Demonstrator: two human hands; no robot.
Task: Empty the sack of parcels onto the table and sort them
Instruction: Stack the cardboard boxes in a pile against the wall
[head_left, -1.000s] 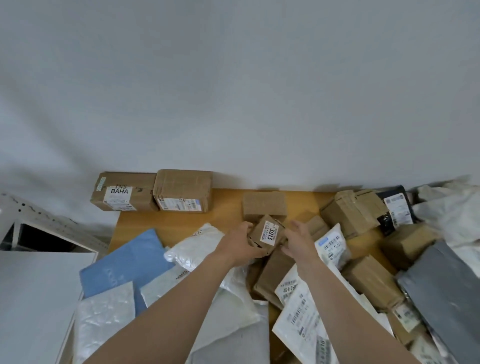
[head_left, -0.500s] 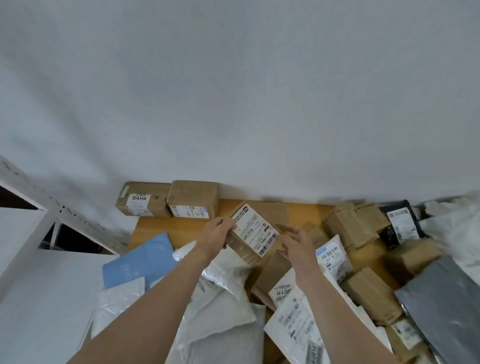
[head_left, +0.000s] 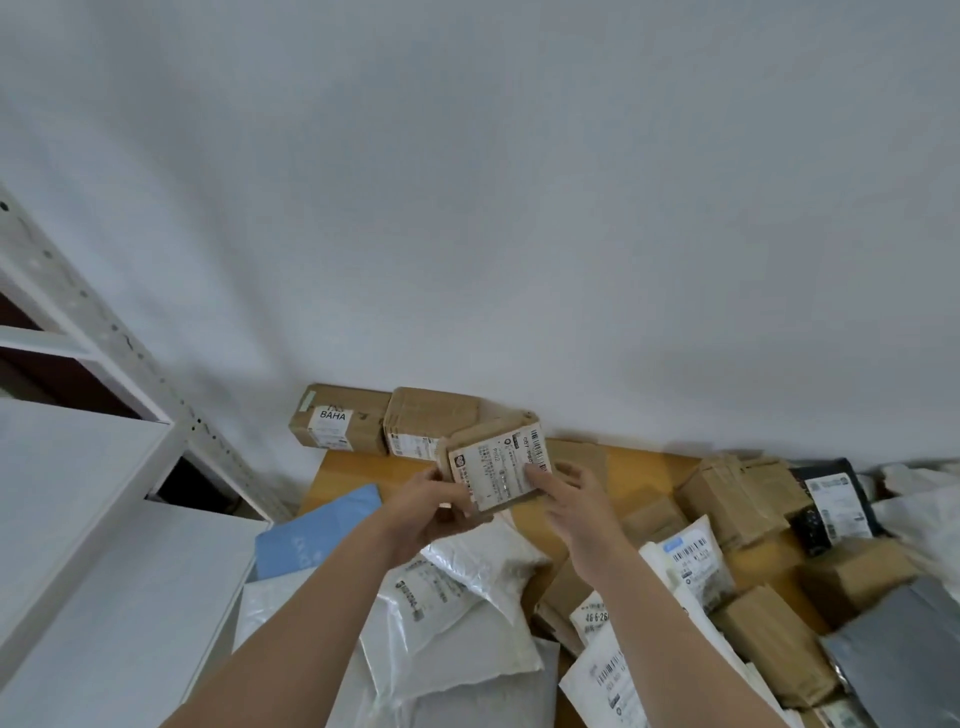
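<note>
In the head view, the left hand (head_left: 428, 512) and right hand (head_left: 576, 506) are gripping a small cardboard box (head_left: 485, 432), fingers (head_left: 540, 477) clasping its edges above the counter (head_left: 644, 467), tilting its label (head_left: 506, 470) toward the camera, probably to read where it belongs.

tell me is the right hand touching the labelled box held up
Touching. The head view shows the right hand pinching the labelled box at its right edge, a digit lying on the label.
</note>
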